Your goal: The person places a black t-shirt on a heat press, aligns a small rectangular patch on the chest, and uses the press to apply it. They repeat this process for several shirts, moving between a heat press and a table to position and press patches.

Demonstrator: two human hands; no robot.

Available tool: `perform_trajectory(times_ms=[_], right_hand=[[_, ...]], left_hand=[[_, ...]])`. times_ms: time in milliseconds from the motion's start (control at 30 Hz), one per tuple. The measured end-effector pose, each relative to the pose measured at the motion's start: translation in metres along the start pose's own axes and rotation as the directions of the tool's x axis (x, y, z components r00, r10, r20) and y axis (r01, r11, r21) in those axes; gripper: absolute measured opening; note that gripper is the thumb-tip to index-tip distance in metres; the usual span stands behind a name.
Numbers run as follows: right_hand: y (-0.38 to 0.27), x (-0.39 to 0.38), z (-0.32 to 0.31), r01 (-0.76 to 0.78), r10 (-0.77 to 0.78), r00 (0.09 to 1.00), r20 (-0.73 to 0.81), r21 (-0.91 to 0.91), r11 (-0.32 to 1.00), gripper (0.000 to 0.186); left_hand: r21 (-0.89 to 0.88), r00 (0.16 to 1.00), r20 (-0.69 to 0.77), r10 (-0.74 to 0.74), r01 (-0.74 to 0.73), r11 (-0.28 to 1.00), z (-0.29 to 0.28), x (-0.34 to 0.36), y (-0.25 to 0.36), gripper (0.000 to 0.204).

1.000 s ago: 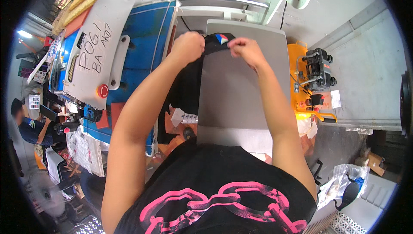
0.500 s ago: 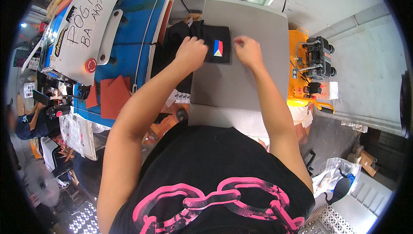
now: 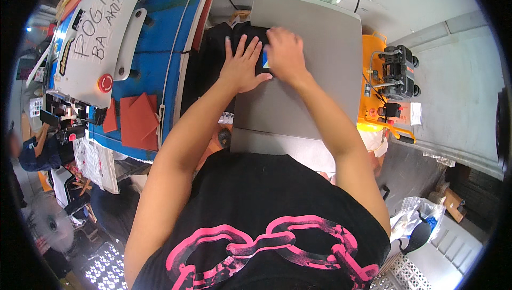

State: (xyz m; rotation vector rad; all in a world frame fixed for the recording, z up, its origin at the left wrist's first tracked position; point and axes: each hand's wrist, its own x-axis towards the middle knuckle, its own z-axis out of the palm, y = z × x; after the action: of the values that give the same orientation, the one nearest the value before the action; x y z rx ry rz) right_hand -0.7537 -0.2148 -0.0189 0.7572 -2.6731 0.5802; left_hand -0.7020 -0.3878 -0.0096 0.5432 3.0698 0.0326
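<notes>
A black garment (image 3: 214, 50) lies with one end on a flat grey platen (image 3: 330, 71), and its bunched part hangs off the left side. My left hand (image 3: 244, 67) rests flat on the cloth, fingers spread and pointing away from me. Right beside it, my right hand (image 3: 287, 56) presses down on the garment's right end, its fingers bent, partly hidden and slightly blurred. Between the two hands, a sliver of a small blue, white and red flag print (image 3: 265, 59) shows; my right hand covers the rest.
On the left stands a blue-topped machine (image 3: 168, 34) with a white control box, a red stop button (image 3: 105, 82) and reddish-brown sheets (image 3: 140, 122). Right of the platen is a yellow-orange compressor (image 3: 373, 77). A co-worker (image 3: 40, 148) is at the far left near a fan (image 3: 52, 223).
Both hands have come down onto the garment. The left has spread flat; the right has moved left over the flag print, which was fully visible before.
</notes>
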Motion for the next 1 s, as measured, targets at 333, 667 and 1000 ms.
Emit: perform_trajectory(times_ms=[333, 667, 1000], right_hand=[[-0.021, -0.021, -0.009, 0.036, 0.076, 0.880, 0.468, -0.224, 0.974, 0.077], [-0.025, -0.062, -0.132, -0.408, 0.401, 0.905, 0.143, 0.558, 0.723, 0.031], [-0.122, -0.099, -0.194, 0.135, -0.218, 0.976, -0.001, 0.786, 0.603, 0.014]], left_hand=[[0.198, 0.956, 0.271, 0.115, -0.172, 0.965, -0.046, -0.031, -0.012, 0.078], [-0.168, 0.347, -0.721, -0.600, 0.753, 0.636, -0.199, -0.257, -0.139, 0.039], [0.154, 0.618, -0.484, -0.620, 0.757, 0.635, -0.173, -0.254, -0.152, 0.074]])
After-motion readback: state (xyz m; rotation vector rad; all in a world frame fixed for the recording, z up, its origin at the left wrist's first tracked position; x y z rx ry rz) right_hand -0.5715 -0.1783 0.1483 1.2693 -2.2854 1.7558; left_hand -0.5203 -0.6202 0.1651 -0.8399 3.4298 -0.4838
